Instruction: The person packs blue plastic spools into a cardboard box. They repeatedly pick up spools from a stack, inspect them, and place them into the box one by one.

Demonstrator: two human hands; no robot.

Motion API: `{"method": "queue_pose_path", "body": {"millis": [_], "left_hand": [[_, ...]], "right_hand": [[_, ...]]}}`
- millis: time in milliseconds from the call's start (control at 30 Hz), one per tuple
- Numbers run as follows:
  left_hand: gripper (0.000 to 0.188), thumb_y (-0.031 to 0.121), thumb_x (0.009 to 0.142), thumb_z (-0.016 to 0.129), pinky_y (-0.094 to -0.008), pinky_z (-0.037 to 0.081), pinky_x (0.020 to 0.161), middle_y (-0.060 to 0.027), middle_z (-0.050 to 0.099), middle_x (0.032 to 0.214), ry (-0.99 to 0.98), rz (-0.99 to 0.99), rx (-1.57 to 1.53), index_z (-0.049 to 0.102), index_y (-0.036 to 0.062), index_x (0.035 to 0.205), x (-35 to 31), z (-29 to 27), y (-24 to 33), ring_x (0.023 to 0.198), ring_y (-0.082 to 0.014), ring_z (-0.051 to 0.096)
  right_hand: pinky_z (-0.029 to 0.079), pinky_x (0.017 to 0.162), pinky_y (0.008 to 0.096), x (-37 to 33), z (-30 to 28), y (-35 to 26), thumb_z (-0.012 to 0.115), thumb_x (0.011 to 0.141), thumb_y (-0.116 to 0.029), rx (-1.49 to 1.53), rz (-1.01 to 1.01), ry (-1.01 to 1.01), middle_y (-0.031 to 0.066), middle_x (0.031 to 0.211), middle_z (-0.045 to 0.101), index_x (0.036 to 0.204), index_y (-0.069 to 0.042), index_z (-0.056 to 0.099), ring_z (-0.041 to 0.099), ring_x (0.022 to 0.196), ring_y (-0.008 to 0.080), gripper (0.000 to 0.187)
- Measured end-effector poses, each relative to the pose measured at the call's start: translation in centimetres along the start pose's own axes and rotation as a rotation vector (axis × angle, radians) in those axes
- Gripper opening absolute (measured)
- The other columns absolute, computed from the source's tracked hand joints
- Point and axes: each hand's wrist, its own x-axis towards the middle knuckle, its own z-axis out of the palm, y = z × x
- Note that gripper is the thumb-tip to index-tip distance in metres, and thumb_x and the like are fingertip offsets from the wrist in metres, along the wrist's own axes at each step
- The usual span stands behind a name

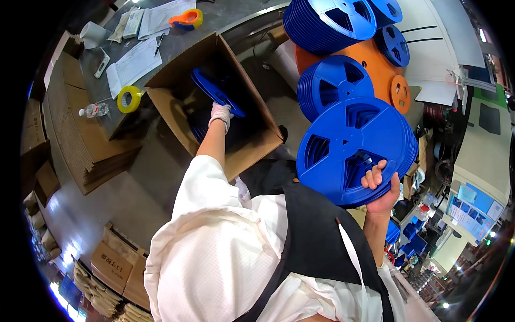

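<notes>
My gloved left hand (220,116) reaches into an open cardboard box (170,119) and is closed on the near edge of a tilted blue plastic reel (203,80). Below it, more blue reels lie in the shadow of the box, hard to make out. Against my right side leans a thick stack of blue reels (335,163), their spoked faces turned up. The bare right hand (382,188) grips this stack at its lower right rim, fingers hooked into a window opening and thumb along the outer edge.
Beyond, more stacked blue reels (335,80) stand on an orange round board (370,56). A grey table (177,45) at upper left bears papers, yellow tape (129,99), an orange tape dispenser (186,19) and a bottle (94,110). Flattened cartons (88,123) lean at left.
</notes>
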Motion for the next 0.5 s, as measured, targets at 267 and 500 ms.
{"method": "queue_pose_path", "body": {"millis": [267,500], "left_hand": [[0.061,0.025,0.091,0.059,-0.0447,0.048,0.081,-0.0188,0.052,0.131,0.014,-0.017,0.085,0.03,0.0174,0.144,1.0,-6.5,-9.7,0.097,-0.0342,0.057],[0.023,0.025,0.095,0.047,-0.0361,0.044,0.093,-0.0044,0.061,0.114,-0.062,-0.212,0.158,0.059,0.0166,0.113,-9.0,-12.4,-11.6,0.108,-0.0219,0.054]], "right_hand": [[0.039,0.068,0.0299,0.4,1.0,-0.2,0.06,0.089,-0.043,-0.006,0.042,-0.087,0.0015,0.075,0.052,0.116,-0.006,0.053,0.048,0.067,0.0144,0.046],[0.051,0.068,0.034,0.5,5.0,-1.3,0.06,0.089,-0.032,0.027,0.051,-0.081,0.0072,0.079,0.061,0.114,-0.002,0.054,0.06,0.07,0.0187,0.039]]}}
